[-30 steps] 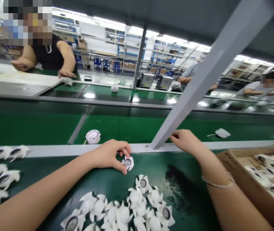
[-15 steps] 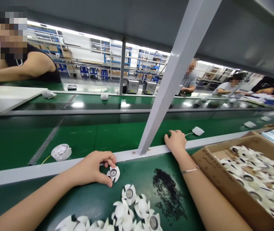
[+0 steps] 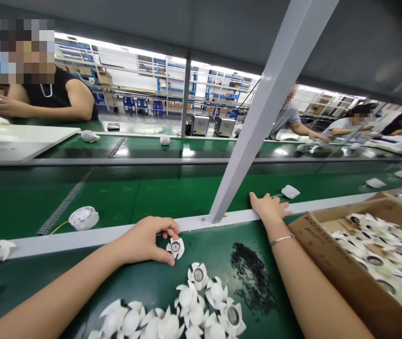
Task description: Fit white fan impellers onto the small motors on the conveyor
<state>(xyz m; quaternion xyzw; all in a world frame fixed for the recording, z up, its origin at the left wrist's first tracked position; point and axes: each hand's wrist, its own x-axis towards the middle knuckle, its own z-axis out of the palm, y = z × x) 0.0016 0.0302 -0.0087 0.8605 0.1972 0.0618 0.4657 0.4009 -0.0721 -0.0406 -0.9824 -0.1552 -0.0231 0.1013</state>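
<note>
My left hand (image 3: 146, 241) has its thumb and fingers closed around a small white fan wheel (image 3: 176, 247), its round metal-ringed hub facing up, just above the green worktop. My right hand (image 3: 270, 207) reaches over the white rail at the edge of the belt, fingers spread and holding nothing. Just beyond those fingers, a white fan housing (image 3: 290, 191) lies on the belt with a thin wire trailing toward the hand. Below my hands, more white fan wheels (image 3: 198, 275) lie in a loose pile. Beside them is a patch of tiny black pieces (image 3: 252, 273).
A slanted white post (image 3: 246, 136) rises from the rail between my hands. At right stands a cardboard box (image 3: 324, 254) of fan wheels. Another round housing (image 3: 83, 218) sits on the green belt (image 3: 165, 193). Co-workers sit across the line; a grey shelf hangs overhead.
The view has swung slightly left. The housings have shifted left along the belt relative to the post. My right hand's fingers have spread. The left hand still holds the fan wheel.
</note>
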